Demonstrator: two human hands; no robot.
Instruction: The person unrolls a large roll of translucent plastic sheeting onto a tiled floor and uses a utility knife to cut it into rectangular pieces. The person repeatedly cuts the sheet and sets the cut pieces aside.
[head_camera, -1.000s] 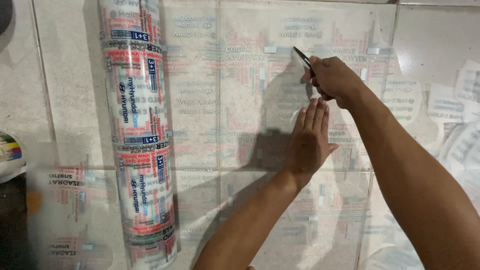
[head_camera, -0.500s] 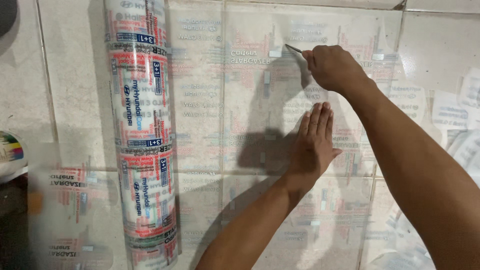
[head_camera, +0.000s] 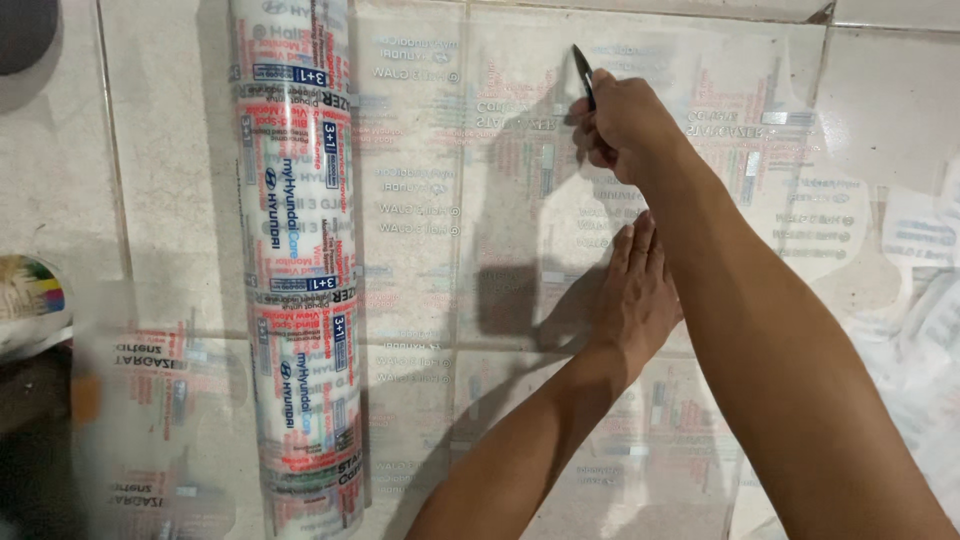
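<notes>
A clear printed plastic sheet (head_camera: 520, 200) lies unrolled flat on a pale tiled floor. My left hand (head_camera: 640, 300) presses flat on the sheet, fingers together and pointing away from me. My right hand (head_camera: 625, 125) is closed around a small dark blade (head_camera: 583, 75), tip up, near the far edge of the sheet. My right forearm crosses over my left hand. To the left lies the roll (head_camera: 300, 260) of the same printed film, its length running away from me.
More loose clear printed pieces (head_camera: 900, 250) lie at the right. A coloured object (head_camera: 30, 300) sits at the left edge over a dark area. A dark round shape (head_camera: 25, 35) shows at the top left corner.
My right hand with the blade has moved left and farther away along the sheet. My left hand stays pressed flat on the film.
</notes>
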